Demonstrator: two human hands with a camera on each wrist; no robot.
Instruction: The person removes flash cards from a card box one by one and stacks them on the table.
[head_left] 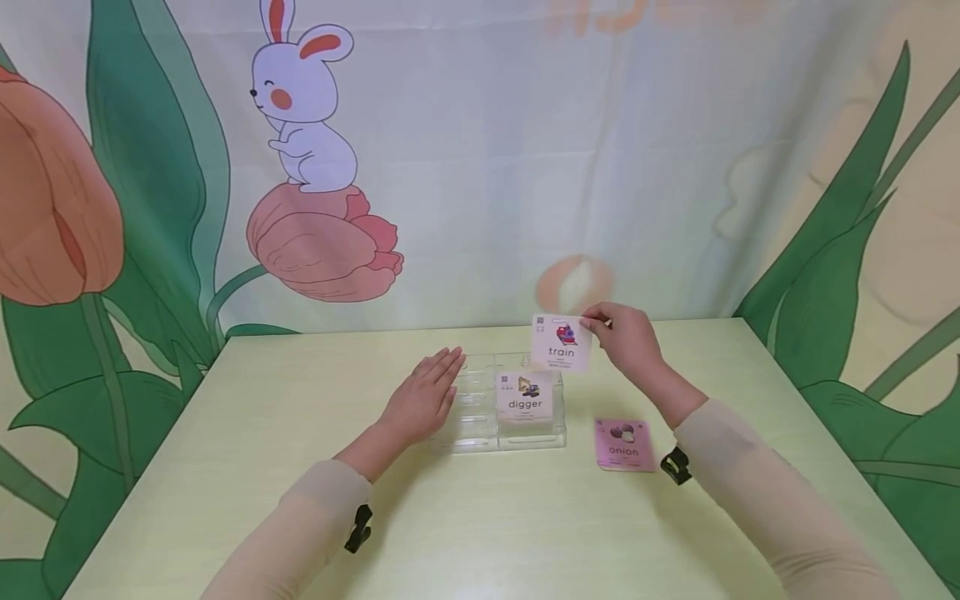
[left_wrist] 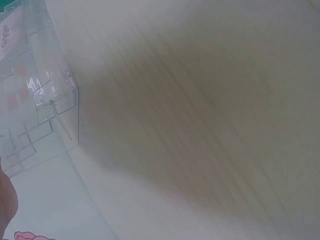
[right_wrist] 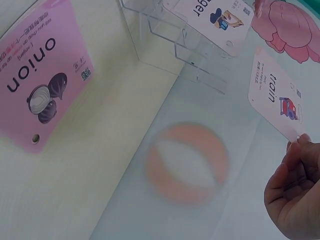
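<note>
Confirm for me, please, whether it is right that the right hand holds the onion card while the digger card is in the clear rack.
Not quite: the right hand holds the train card, not the onion card, as the head view shows. The digger card is indeed in the clear rack.

A person's right hand pinches the upper right edge of a pink train card between its fingers, holding it up at the upper right of a pale digger card. The digger card leans in the right half of a clear stepped stand. At the stand's left side is the left hand, with straight fingers. A pink onion card lies face up on the pale surface, apart from the stand and to its right. Beige sleeves cover both forearms. Behind hangs a backdrop printed with a white rabbit on a tulip.
</note>
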